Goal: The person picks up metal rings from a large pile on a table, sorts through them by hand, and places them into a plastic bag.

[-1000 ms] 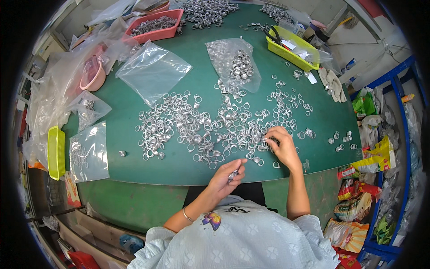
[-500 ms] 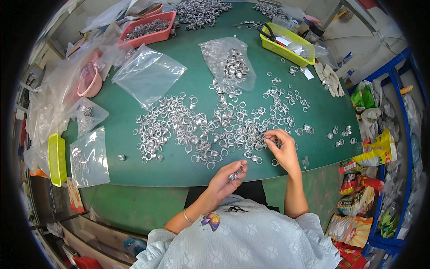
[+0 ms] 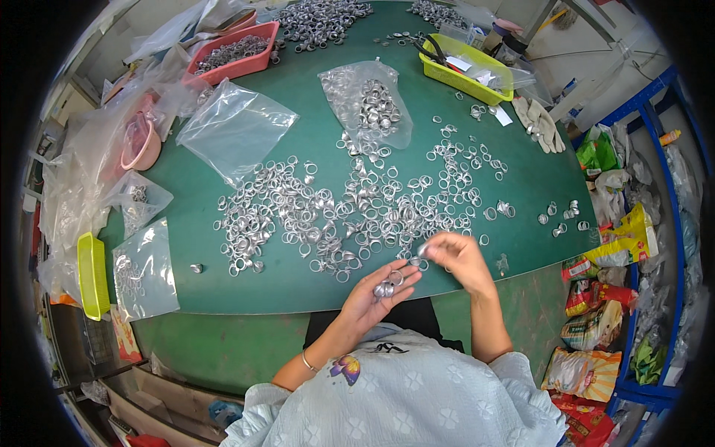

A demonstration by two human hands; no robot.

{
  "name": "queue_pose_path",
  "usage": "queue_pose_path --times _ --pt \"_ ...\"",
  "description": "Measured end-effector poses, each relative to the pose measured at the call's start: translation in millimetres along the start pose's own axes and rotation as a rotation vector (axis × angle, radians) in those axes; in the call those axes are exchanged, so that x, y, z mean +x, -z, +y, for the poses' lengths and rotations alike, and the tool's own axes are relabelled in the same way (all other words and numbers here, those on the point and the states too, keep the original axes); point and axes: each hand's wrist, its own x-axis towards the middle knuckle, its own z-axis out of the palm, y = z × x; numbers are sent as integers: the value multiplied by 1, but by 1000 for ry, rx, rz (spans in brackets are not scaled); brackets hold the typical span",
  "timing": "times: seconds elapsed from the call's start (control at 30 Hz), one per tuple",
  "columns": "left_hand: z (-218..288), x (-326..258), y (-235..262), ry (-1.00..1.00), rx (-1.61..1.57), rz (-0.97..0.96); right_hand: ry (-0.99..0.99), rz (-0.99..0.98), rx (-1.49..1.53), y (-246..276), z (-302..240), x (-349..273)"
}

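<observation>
My left hand (image 3: 363,302) is turned palm up at the table's near edge, cupping a few silver rings (image 3: 384,288); one more stands up by its fingers. Just to its right, my right hand (image 3: 460,258) pinches a silver ring (image 3: 423,251) between thumb and fingertips, above the left fingertips. Right beyond both hands spreads a wide, loose heap of silver rings (image 3: 298,216). Part of the right fingers is hidden behind the hand, and small details of the rings are too fine to make out.
On the green table (image 3: 246,294) lie a clear bag with rings (image 3: 380,108), a flat clear bag (image 3: 237,127) and white gloves (image 3: 538,125). A pink basket (image 3: 237,65) and yellow baskets (image 3: 469,80) stand around it. A blue rack (image 3: 666,171) rises at right.
My right hand has come from the heap toward my left hand, now with a ring in its fingertips. The left palm has opened up, showing its rings. The whole view has shifted slightly.
</observation>
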Motion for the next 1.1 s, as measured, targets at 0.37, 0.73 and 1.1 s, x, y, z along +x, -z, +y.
queue_pose_path --times 0.37,0.73,1.1 --pt "-4 5 15 7 -60 -2 501 205 -906 -12 16 37" --pt "0 1 19 1 26 -10 486 355 -813 6 19 45" --pt "-1 2 21 -5 18 -5 29 104 595 27 12 34"
